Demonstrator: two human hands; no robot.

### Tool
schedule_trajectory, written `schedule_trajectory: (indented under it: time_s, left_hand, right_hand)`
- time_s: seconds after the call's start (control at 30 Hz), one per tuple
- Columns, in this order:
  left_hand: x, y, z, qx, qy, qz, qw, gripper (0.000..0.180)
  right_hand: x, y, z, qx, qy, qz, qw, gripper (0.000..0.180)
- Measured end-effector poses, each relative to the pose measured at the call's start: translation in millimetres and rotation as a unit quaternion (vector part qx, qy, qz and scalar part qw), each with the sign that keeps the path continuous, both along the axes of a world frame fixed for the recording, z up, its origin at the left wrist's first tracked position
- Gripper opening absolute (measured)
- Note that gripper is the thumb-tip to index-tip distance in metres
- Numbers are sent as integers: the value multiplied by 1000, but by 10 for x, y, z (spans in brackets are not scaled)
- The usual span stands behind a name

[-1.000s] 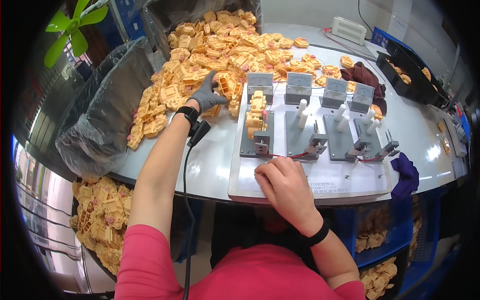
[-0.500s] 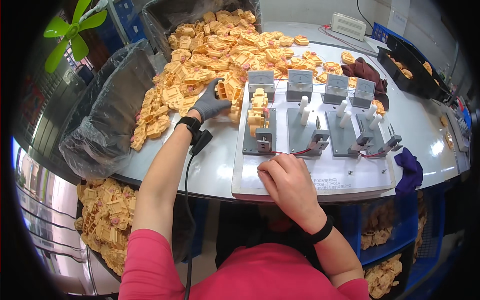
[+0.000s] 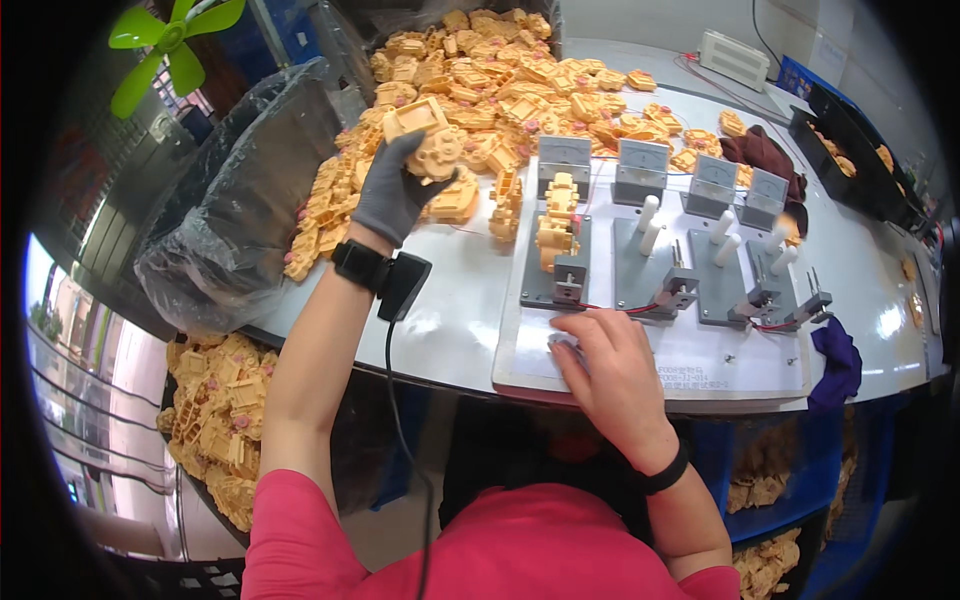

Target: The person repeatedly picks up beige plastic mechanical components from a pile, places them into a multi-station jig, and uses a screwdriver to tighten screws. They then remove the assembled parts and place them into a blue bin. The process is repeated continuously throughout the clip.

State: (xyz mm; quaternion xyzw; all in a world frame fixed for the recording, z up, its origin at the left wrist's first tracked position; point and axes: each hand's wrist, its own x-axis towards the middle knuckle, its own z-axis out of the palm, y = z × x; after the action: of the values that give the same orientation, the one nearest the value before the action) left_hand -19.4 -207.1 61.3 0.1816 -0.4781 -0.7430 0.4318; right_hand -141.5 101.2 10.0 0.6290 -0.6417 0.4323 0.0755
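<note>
The landmark is the white rectangular board (image 3: 522, 345) on the glossy white tabletop (image 3: 455, 310); the left hand (image 3: 388, 195), in a dark grey knit glove, is raised left of the board; its grip pinches a pale-yellow moulded plastic part (image 3: 438, 154) between thumb and fingers, the part being near the loose heap of similar yellow plastic parts (image 3: 490, 90) behind and left of the board.

The bare right hand (image 3: 622, 380) rests at the board's front edge; its grip is loosely bent, thumb and forefinger slightly apart.

A second yellow part (image 3: 506, 205) stands just beside the board's left edge; a third yellow part (image 3: 558, 228) is seated on the leftmost grey fixture plate (image 3: 538, 288) of the board; four grey-framed analogue meters (image 3: 640, 160) line the board's rear; a crumpled dark purple cloth (image 3: 836, 365) lies right of the board.
</note>
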Motion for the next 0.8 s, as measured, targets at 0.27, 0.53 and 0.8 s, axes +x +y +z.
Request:
schedule_trajectory:
  time_s: [0.27, 0.53, 0.8]
  left_hand:
    - [606, 874, 318, 178, 213, -251, 927, 63]
    - [439, 1227, 322, 49, 47, -209, 976, 62]
    - [26, 1361, 571, -306, -289, -53, 906, 83]
  right_hand:
    - [-392, 491, -15, -141, -154, -64, 976, 30]
    - [-589, 419, -2, -70, -254, -80, 961, 40]
    - [-604, 449, -19, -95, -226, -52, 968, 35]
